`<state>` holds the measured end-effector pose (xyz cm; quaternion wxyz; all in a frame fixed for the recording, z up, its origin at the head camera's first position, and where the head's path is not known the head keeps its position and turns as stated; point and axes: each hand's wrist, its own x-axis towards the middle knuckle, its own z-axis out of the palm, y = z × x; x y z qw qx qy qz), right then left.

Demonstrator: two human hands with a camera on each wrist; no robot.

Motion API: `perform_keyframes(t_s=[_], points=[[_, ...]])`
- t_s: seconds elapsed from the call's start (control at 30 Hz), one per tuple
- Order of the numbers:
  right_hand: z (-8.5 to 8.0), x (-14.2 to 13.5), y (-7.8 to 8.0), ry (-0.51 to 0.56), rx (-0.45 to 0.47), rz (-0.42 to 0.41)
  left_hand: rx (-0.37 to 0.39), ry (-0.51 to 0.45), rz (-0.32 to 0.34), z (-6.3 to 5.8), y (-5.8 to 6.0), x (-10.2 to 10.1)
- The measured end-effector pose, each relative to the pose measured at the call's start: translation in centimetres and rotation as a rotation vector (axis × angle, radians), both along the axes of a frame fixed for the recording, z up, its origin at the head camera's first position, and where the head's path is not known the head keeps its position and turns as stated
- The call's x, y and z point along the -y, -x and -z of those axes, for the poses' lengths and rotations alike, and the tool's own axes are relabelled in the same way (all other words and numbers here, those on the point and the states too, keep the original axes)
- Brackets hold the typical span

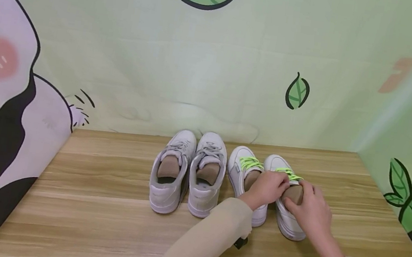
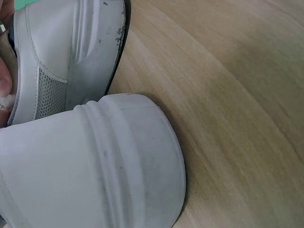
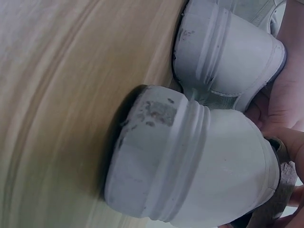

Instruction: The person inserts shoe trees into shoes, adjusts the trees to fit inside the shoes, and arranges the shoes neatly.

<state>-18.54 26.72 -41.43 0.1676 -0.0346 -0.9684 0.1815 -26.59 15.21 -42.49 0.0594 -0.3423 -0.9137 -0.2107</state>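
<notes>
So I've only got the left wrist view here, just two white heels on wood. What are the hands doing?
Observer: Both hands, left hand and right hand, are at the opening of the rightmost sneaker.
Operator: What laces?
Observer: Neon yellow-green laces on that pair.
Operator: Any other shoes?
Observer: A second pair, grey-laced sneakers, stands to the left on the wooden table, untouched.

Both hands meet ahead of the body, left hand [image 1: 267, 187] and right hand [image 1: 307, 210] with fingers curled, forearms converging.
</notes>
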Motion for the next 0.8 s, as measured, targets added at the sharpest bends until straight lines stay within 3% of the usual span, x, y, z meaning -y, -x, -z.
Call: perform_keyframes(t_s=[0.8], points=[[0.49,0.35,0.46,0.029,-0.040,0.024,0.005,-0.001,-0.019,0.15,0.11,-0.14]])
